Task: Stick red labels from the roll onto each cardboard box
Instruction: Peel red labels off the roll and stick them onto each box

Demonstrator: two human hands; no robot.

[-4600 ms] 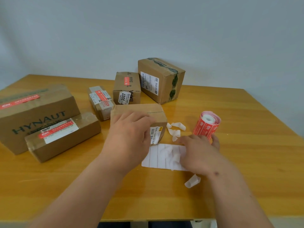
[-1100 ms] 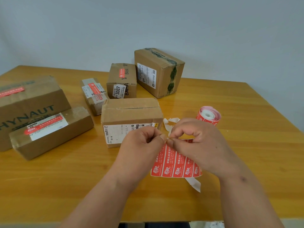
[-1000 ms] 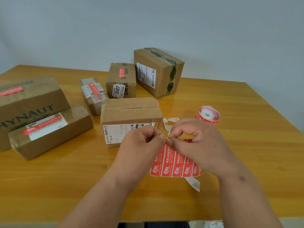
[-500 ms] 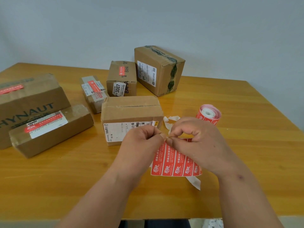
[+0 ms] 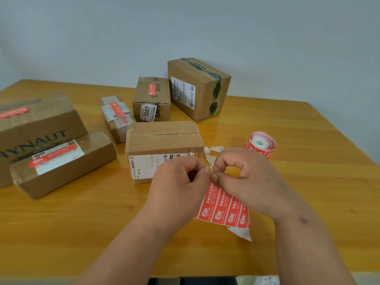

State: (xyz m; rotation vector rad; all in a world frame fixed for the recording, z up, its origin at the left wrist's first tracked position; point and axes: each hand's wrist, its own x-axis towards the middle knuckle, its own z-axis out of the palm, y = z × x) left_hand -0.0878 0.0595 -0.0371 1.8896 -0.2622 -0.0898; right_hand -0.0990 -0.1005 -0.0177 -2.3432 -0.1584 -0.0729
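Observation:
Both hands hold a strip of red labels just above the table, in front of a cardboard box with a white shipping label on its front and no red label visible. My left hand and my right hand pinch the strip's top edge, fingertips touching each other. The roll of red labels stands on end behind my right hand. Several boxes to the left and behind carry red labels: a large one, a long flat one, a small one and a square one.
A taller box with dark tape stands at the back, no red label visible on it. Curled white backing scraps lie between the near box and the roll. The wooden table ends near my forearms; a pale wall rises behind.
Since 4.6 s ago the strip was turned red side up and lifted, and the near box now shows its long labelled side. Over the last second both hands have stayed pinched on the strip's top edge.

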